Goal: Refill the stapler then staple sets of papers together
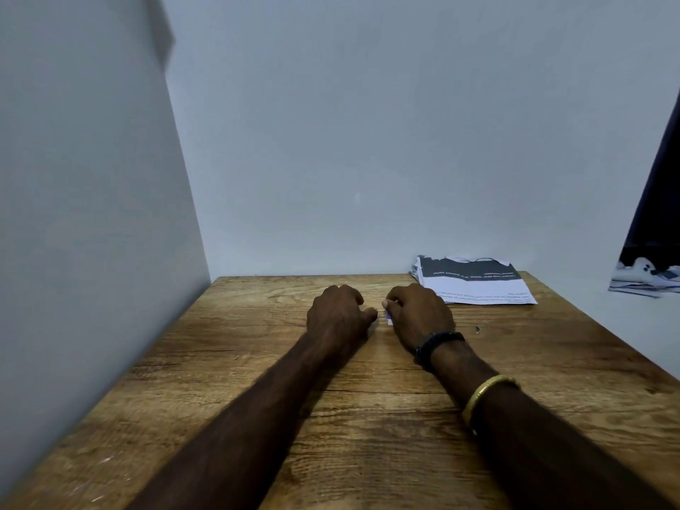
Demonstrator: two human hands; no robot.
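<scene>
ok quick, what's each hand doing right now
left hand: curled, contents cannot be told
right hand: grips a small white-purple thing

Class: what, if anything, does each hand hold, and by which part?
Right hand pinches a small white-and-purple item at its top; most is hidden. Left hand: cannot tell.

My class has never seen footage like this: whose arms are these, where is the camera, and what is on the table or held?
No machine here: a person wears a camera on the head, so this one picture looks down along their own arms. The left hand and right hand rest close together on a wooden table. The right hand's fingers pinch a small white-and-purple item, mostly hidden. The left hand is curled; whether it holds anything cannot be seen. A stack of printed papers lies at the far right.
</scene>
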